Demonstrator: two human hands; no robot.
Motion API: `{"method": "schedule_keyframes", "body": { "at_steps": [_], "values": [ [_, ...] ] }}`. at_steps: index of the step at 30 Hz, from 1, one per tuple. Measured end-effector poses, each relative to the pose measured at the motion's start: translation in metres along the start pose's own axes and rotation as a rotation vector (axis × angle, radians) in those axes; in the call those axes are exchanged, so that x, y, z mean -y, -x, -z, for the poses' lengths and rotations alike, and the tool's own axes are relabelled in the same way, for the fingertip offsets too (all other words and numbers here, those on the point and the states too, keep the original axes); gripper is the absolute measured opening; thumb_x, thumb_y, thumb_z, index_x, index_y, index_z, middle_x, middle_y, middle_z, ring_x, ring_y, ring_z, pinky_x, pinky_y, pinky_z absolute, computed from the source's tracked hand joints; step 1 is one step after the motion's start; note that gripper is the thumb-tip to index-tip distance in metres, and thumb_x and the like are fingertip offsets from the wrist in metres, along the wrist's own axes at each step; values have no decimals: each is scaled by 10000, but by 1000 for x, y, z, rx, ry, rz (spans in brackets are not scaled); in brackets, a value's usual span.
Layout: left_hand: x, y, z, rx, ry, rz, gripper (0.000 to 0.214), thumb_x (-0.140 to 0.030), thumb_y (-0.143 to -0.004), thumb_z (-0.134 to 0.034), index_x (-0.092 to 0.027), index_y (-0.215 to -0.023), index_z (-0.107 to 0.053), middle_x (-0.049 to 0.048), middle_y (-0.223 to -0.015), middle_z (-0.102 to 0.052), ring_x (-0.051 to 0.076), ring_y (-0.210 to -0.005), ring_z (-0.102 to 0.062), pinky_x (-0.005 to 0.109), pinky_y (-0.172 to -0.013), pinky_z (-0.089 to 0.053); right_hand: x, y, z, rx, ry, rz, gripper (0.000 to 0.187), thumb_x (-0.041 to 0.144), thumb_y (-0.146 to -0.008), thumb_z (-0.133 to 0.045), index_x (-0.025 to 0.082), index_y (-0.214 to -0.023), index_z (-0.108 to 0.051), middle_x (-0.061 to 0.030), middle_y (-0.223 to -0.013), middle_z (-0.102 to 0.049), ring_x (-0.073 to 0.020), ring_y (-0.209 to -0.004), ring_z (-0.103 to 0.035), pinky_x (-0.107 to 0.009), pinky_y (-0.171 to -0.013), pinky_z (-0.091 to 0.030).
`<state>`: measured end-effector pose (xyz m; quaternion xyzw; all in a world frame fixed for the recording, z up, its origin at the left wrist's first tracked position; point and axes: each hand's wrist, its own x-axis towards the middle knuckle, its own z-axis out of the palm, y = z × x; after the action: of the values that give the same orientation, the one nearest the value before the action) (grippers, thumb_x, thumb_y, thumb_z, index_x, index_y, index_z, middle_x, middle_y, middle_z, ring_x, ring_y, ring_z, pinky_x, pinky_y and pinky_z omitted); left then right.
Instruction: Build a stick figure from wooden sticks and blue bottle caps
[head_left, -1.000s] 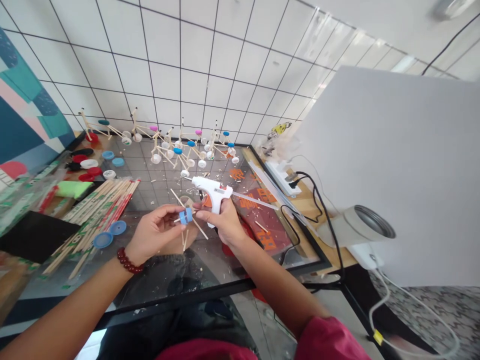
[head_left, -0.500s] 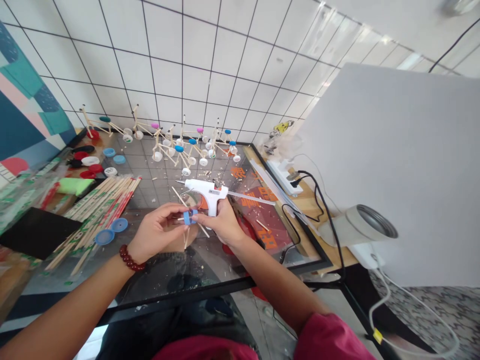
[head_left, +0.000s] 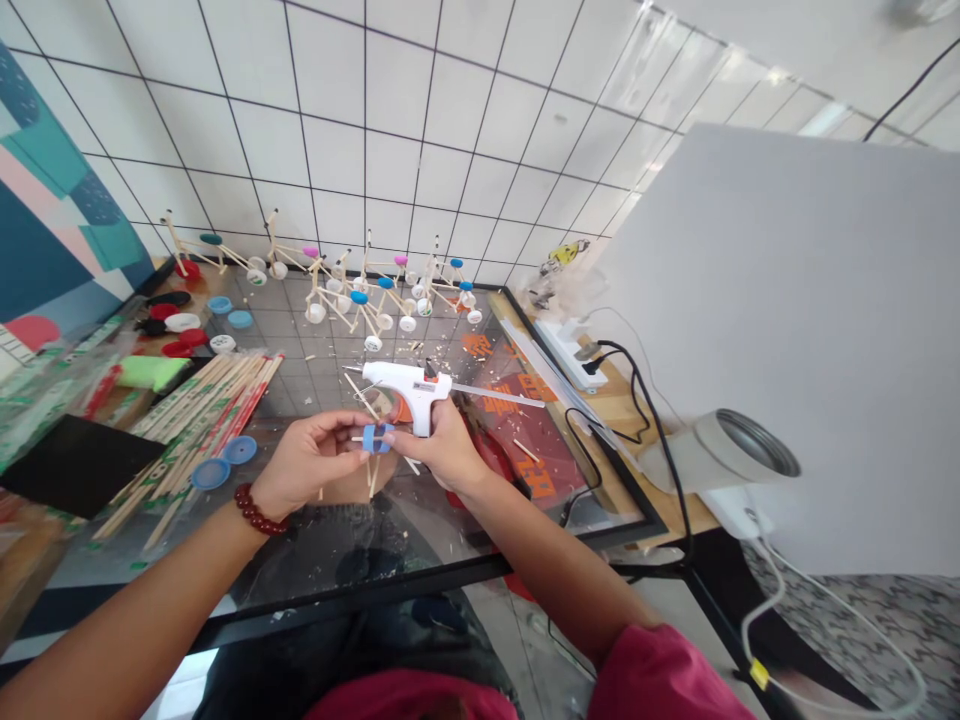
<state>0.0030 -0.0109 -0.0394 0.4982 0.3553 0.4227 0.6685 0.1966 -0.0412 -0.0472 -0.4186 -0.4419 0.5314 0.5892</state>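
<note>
"Fingers (head_left: 346, 428) on the left hand (head_left: 306, 468), what are they doing?"

"They are close together, pinching a blue bottle cap (head_left: 377, 438). Thin wooden sticks (head_left: 371, 475) poke out around it."

"Where is that cap?"

"Up in the air over the glass bench (head_left: 352, 590), right between the two hands."

"And the right hand (head_left: 448, 450)?"

"Its fingers curl tight around the handle of a white glue gun (head_left: 401, 382). The tip points left, and the hand sits just beside the cap."

"Can you read any words?"

"I can't read a brand on the gun. Orange letters show on a red sheet (head_left: 517, 400), but they are too blurry. Bundled chopsticks (head_left: 202, 420) have green and red paper wrappers, and that print is too small too."

"What else is there?"

"Red beads (head_left: 259, 510) circle the left wrist. Little stick models (head_left: 360, 300) with bottle-cap wheels stand farther off on the bench."
</note>
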Motion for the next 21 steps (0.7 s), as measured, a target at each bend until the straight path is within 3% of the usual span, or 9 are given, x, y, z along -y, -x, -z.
{"method": "schedule_keyframes", "body": {
  "at_steps": [10,16,21],
  "values": [
    [1,-1,3,33,8,-21,398,-264,-553,-1072,-199,-899,-887,101,-944,-866,222,-861,-805,309,-852,-663,-5,2,3,20,24,13,535,468,-669,-991,270,-1024,-642,20,-942,-754,-219,-875,-771,-417,-882,-681],
    [-4,-5,11,-73,-5,-64,389,-354,-581,-1058,-233,-925,-922,90,-1005,-866,219,-881,-772,328,-854,-642,0,-1,20,-17,137,277,473,723,-975,-673,257,-1057,-642,-33,-942,-765,-241,-908,-746,-431,-909,-653],
    [-4,-11,18,-126,138,-37,416,-382,-555,-1064,-248,-922,-922,70,-925,-865,203,-817,-759,326,-804,-631,8,5,37,20,452,436,467,703,-1075,-526,252,-1045,-644,-32,-896,-737,-228,-843,-712,-391,-846,-600]
  ]
}}
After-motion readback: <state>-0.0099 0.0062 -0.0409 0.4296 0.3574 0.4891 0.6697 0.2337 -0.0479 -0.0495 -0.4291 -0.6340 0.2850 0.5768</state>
